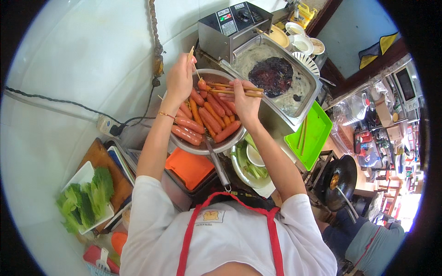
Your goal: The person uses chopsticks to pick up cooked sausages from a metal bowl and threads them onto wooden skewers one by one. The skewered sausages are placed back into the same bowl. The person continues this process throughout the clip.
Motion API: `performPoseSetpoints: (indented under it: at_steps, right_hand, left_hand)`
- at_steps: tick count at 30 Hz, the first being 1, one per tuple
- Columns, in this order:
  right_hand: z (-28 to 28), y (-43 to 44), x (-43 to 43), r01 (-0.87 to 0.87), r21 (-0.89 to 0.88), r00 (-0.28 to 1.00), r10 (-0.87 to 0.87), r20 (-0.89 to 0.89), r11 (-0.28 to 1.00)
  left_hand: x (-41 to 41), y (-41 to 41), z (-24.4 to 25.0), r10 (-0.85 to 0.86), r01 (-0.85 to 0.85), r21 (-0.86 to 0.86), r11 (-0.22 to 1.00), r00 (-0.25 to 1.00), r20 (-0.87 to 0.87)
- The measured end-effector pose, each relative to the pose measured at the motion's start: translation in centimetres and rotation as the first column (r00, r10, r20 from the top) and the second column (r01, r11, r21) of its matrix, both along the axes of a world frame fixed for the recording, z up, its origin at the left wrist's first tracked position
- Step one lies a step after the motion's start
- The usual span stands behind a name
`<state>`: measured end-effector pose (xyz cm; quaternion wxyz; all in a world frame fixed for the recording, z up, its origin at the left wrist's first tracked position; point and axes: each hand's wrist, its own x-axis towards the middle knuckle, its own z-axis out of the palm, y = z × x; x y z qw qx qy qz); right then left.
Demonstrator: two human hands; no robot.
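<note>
A round metal basin [233, 145] full of pink sausages [211, 116] stands in front of me. Over its far side my left hand [180, 81] grips a thin wooden skewer [197, 71], with a sausage [202, 85] at its lower end. My right hand [244, 100] holds a pair of wooden chopsticks [253, 91]. Their tips reach left to the skewered sausage; whether they pinch it is hard to tell. Among the pink sausages lie thinner orange-brown sticks [195, 111]. A metal-handled utensil [218, 166] leans over the basin's near rim, its head hidden.
Right of the basin is a steel fryer [308, 103] with dark, foamy liquid. A green tray [316, 126] with chopsticks, a plate of greens [238, 169] and a wok [340, 183] with a ladle lie nearer. Lettuce [100, 186] and a power socket [109, 125] are left. Another person [373, 241] is lower right.
</note>
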<state>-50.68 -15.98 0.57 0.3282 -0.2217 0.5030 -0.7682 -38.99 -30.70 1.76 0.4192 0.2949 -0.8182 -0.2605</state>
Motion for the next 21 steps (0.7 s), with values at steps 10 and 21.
performPoseSetpoints:
  at_steps: [10, 21]
  right_hand:
    - [0.1, 0.1, 0.0, -0.016, 0.06, 0.996, 0.021, -0.089, 0.998]
    - [-0.5, -0.7, 0.0, 0.0, -0.008, 1.0, 0.0, -0.015, 1.0]
  left_hand:
    - [0.0, 1.4, -1.6, -0.029, 0.028, 0.008, 1.0, 0.993, 0.117]
    - [-0.3, 0.9, -1.4, -0.011, 0.01, -0.014, 1.0, 0.993, -0.116]
